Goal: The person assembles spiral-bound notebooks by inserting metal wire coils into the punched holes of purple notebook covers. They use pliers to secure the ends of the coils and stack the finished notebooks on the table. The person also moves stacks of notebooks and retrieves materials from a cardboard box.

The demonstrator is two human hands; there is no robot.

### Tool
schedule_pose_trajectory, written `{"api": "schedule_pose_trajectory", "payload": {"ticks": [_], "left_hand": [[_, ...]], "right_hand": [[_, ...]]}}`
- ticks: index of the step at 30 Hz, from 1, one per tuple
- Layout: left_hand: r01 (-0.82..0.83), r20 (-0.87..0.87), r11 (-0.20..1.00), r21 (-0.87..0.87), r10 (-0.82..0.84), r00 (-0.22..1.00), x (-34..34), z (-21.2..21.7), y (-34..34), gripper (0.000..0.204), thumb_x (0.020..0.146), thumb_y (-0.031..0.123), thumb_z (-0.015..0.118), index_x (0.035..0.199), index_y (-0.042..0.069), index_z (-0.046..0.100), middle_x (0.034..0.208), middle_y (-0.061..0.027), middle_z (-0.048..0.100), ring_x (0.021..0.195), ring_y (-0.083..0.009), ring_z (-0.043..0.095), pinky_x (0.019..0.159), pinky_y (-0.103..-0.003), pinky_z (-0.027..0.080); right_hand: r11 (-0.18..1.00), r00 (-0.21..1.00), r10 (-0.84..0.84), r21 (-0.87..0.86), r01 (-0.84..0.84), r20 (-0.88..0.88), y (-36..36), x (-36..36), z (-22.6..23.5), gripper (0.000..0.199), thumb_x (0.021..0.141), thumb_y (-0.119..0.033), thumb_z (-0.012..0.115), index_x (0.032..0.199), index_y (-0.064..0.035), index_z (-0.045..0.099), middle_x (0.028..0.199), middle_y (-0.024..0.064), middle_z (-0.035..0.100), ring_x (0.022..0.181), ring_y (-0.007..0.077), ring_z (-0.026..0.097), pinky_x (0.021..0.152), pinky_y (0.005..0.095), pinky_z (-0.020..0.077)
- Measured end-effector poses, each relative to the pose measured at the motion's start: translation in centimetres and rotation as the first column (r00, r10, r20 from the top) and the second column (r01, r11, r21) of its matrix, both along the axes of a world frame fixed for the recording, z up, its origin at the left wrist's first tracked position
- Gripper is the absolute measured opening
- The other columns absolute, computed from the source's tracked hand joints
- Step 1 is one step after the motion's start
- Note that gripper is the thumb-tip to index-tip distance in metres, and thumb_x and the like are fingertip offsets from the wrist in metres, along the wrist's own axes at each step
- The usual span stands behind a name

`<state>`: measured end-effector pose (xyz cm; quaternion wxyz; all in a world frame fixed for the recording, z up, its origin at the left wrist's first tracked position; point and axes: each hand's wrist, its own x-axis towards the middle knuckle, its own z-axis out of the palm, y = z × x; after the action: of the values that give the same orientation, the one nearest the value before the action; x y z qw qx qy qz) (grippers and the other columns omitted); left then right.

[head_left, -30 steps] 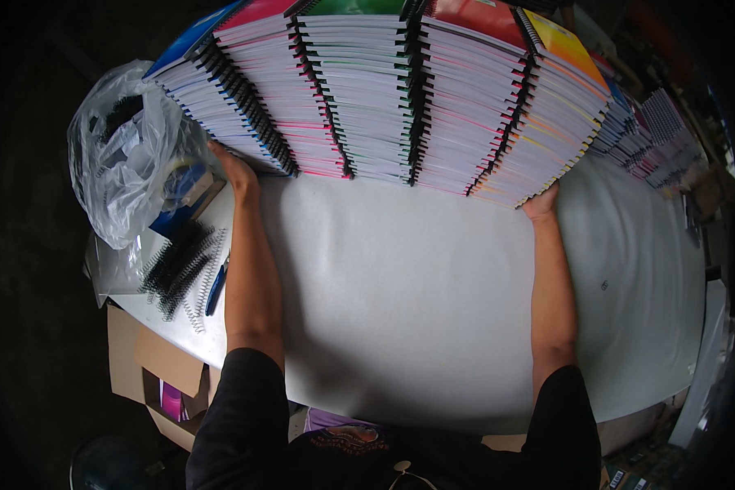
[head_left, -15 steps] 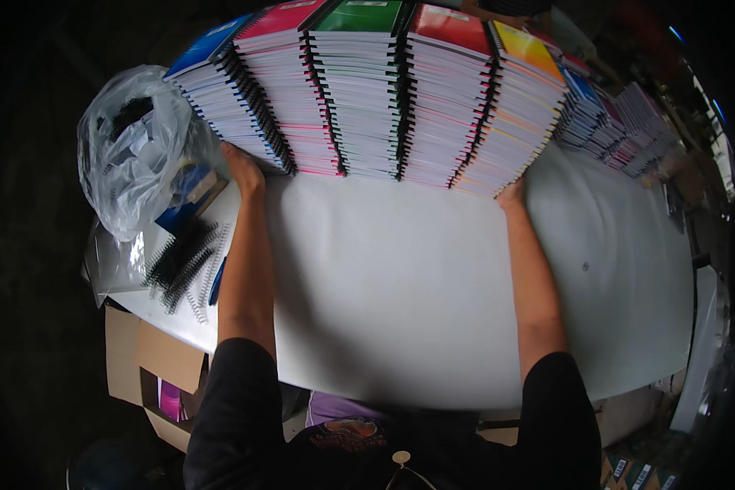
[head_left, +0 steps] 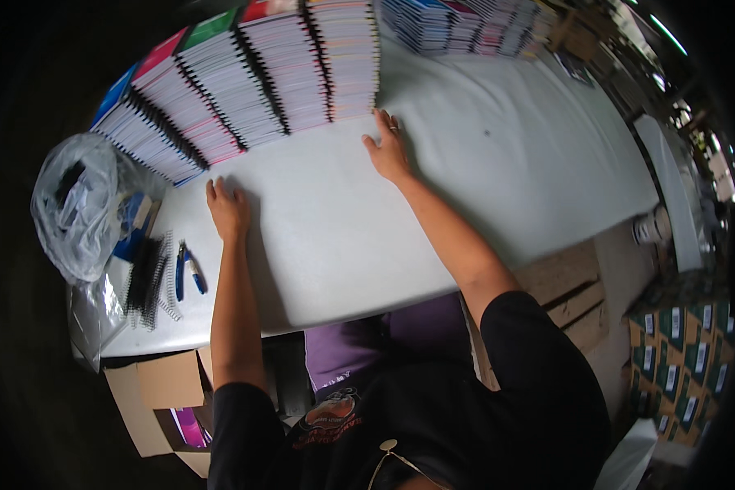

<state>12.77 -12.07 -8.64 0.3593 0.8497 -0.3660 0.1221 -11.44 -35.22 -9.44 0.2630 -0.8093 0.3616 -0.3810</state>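
Tall stacks of spiral-bound notebooks [head_left: 230,86] stand side by side at the far edge of the white table, with blue, pink, green and red covers on top. My left hand [head_left: 228,211] hovers over the tabletop just in front of the stacks' lower left end, fingers apart and holding nothing. My right hand [head_left: 387,149] is beside the foot of the rightmost stack, its fingers stretched out and the thumb apart. Whether its fingertips touch that stack I cannot tell.
At the left lie a clear plastic bag [head_left: 82,208], black binding spirals [head_left: 144,278] and two blue pen-like tools [head_left: 188,269]. More notebook stacks [head_left: 465,28] stand at the far right. An open cardboard box [head_left: 167,384] sits below the table's left edge; patterned boxes [head_left: 682,359] stand at right.
My hands have come off the two ends of the notebook row and drawn nearer to me, closer together. My view has turned to the right, so the stacks appear further left.
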Motion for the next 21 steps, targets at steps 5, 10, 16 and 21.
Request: {"api": "schedule_pose_trajectory", "payload": {"ticks": [5,10,16,21], "left_hand": [[0.169,0.132,0.915,0.366,-0.231,0.964,-12.0,1.9,3.9,0.051,0.087,0.034,0.049,0.13,0.007,0.042,0.136,-0.0203,0.036,0.128,-0.0353,0.03,0.106,-0.046,0.023],[0.292,0.081,0.875,0.385,-0.347,0.934,-20.2,2.9,7.6,0.053,0.087,0.036,0.051,0.132,0.01,0.042,0.138,-0.0178,0.036,0.131,-0.035,0.027,0.108,-0.049,0.019],[0.379,-0.139,0.917,0.127,-0.362,0.922,-21.5,4.3,9.6,0.045,0.091,0.032,0.047,0.126,0.004,0.046,0.133,-0.0154,0.041,0.125,-0.031,0.038,0.105,-0.043,0.027],[-0.532,-0.716,0.628,-0.568,-0.695,-0.056,-22.4,3.5,10.2,0.038,0.096,0.03,0.036,0.118,0.001,0.047,0.119,-0.0116,0.051,0.114,-0.0218,0.048,0.099,-0.037,0.038]], "right_hand": [[0.802,0.639,-0.597,-0.353,0.482,-0.485,-5.9,-10.0,-0.2,0.069,0.085,-0.051,0.046,0.143,-0.0237,0.021,0.148,0.0209,0.006,0.136,0.0426,-0.003,0.101,0.0661,0.0027],[0.901,0.592,-0.434,-0.32,0.294,-0.679,-11.1,-17.2,-0.7,0.054,0.092,-0.045,0.038,0.134,-0.0118,0.039,0.14,0.0124,0.036,0.129,0.0284,0.031,0.103,0.0491,0.0275],[0.998,0.962,-0.048,-0.054,0.035,-0.268,-0.8,-13.9,0.4,0.031,0.086,0.001,0.044,0.112,-0.0046,0.059,0.112,0.0121,0.061,0.103,0.0234,0.059,0.09,0.0307,0.045],[0.769,0.776,0.625,0.107,-0.63,0.081,20.7,-8.5,4.3,0.035,0.083,0.009,0.047,0.115,-0.002,0.058,0.114,0.0141,0.06,0.109,0.0238,0.056,0.094,0.0327,0.0438]]}}
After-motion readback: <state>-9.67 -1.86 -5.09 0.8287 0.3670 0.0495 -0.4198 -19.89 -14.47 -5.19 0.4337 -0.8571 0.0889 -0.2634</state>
